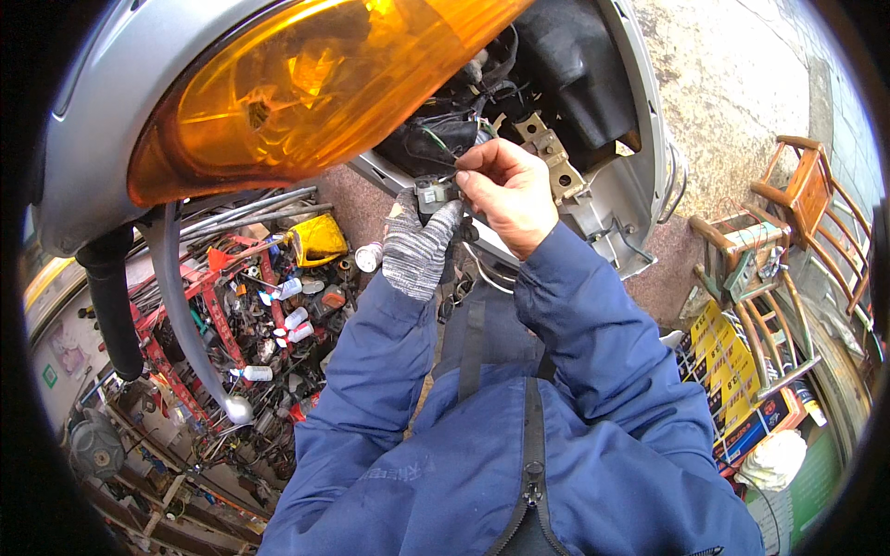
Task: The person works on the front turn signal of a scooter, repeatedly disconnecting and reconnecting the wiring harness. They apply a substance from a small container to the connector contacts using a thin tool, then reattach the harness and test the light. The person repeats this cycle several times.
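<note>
My left hand (417, 243), in a grey knit glove, is closed around a small pale grey block-shaped part (432, 194), perhaps a connector. Just above that part, my bare right hand (505, 190) has its thumb and forefinger pinched together. A thin green-and-white wire (436, 141) runs down to those fingertips from a dark wiring bundle (464, 102). Both hands are in front of the opened silver body of a scooter, under its large orange lamp lens (287, 102). A tan metal bracket (551, 156) sits inside the opening, right of my right hand.
A black handlebar grip (111, 301) and a silver brake lever (181, 306) hang at the left. Below them lie a red metal frame (206, 306), a yellow container (318, 241), bottles and loose parts. Wooden chairs (805, 195) and yellow boxes (718, 361) stand at the right.
</note>
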Demonstrator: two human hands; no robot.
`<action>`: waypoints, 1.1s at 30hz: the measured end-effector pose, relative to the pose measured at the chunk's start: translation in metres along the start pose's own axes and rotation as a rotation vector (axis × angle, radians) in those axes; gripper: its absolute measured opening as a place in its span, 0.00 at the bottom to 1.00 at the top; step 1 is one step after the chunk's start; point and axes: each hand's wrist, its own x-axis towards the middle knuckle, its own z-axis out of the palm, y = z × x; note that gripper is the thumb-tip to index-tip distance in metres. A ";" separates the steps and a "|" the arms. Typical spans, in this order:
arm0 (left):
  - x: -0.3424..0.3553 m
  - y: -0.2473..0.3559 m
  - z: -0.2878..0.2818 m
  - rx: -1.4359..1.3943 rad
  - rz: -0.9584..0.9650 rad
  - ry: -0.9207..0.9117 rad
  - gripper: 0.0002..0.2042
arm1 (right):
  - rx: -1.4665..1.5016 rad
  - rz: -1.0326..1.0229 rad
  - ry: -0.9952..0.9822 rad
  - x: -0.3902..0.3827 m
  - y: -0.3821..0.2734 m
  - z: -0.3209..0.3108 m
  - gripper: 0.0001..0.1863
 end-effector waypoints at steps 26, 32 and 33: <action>0.005 -0.016 -0.009 0.362 0.133 0.055 0.10 | -0.677 -0.549 0.050 -0.002 -0.005 0.017 0.06; 0.007 -0.015 -0.011 0.432 0.157 0.077 0.15 | -0.757 -0.515 -0.029 0.001 -0.014 0.013 0.05; 0.008 -0.014 -0.012 0.508 0.169 0.081 0.16 | -0.757 -0.515 -0.039 0.001 -0.016 0.013 0.05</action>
